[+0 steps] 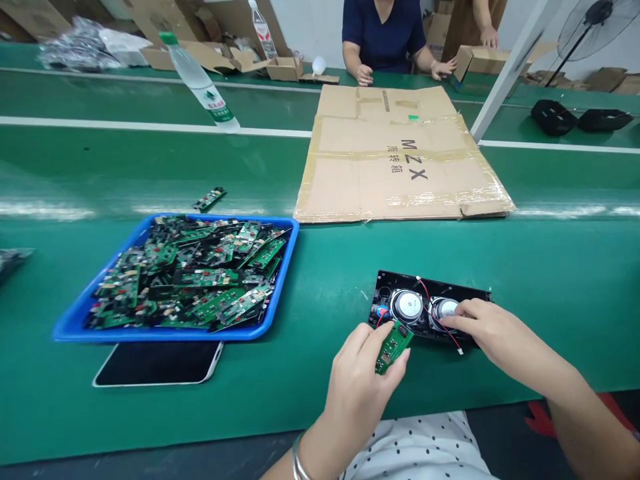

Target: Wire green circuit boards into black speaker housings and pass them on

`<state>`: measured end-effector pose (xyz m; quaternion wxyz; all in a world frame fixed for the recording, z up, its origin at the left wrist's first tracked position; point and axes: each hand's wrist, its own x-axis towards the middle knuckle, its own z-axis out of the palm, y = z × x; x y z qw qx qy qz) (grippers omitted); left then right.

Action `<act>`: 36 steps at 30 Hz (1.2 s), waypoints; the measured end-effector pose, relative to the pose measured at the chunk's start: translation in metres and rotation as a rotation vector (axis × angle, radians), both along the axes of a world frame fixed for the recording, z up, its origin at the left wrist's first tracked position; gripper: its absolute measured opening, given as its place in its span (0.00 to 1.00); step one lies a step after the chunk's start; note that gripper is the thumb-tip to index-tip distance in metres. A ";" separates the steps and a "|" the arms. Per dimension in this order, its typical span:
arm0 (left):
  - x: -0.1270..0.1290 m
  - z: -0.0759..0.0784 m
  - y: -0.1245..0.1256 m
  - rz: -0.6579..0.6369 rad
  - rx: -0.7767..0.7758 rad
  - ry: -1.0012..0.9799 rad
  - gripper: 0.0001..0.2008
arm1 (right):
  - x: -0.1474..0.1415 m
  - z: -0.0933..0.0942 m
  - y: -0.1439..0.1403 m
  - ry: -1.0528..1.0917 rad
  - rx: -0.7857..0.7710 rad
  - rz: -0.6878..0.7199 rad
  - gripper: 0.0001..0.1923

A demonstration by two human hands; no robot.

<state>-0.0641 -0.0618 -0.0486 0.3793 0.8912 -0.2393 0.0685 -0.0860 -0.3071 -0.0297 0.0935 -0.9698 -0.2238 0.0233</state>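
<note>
My left hand point(363, 373) pinches a small green circuit board point(394, 347) between thumb and fingers, over the near left edge of a black speaker housing point(425, 330). The housing lies with its inside facing up and shows two round speakers point(409, 305). A blue part with red wire sits at its left end. My right hand point(487, 327) grips the housing's right end, thumb and forefinger over the right-hand speaker. Close to those fingertips runs a red and black wire point(427, 297) with white plugs at its ends. The fingers' undersides are hidden.
To the left, a blue tray point(177, 337) piled with circuit boards overlaps a phone-like tablet point(160, 363). One loose board point(210, 199) lies behind it. Flattened cardboard point(345, 180), a water bottle point(203, 87) and a metal post point(515, 70) stand beyond. Two people are across the table.
</note>
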 end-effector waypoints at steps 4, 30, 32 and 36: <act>0.001 0.004 -0.007 -0.016 -0.059 0.136 0.12 | 0.004 -0.011 -0.007 0.109 0.042 0.094 0.21; 0.025 0.007 -0.036 0.002 -0.536 0.841 0.13 | 0.010 -0.033 0.037 -0.080 0.748 -0.231 0.06; 0.025 0.005 -0.037 -0.014 -0.504 0.797 0.12 | 0.010 -0.035 0.040 -0.128 0.723 -0.196 0.06; 0.025 0.001 -0.040 -0.027 -0.487 0.705 0.11 | 0.011 -0.037 0.042 -0.175 0.622 -0.142 0.08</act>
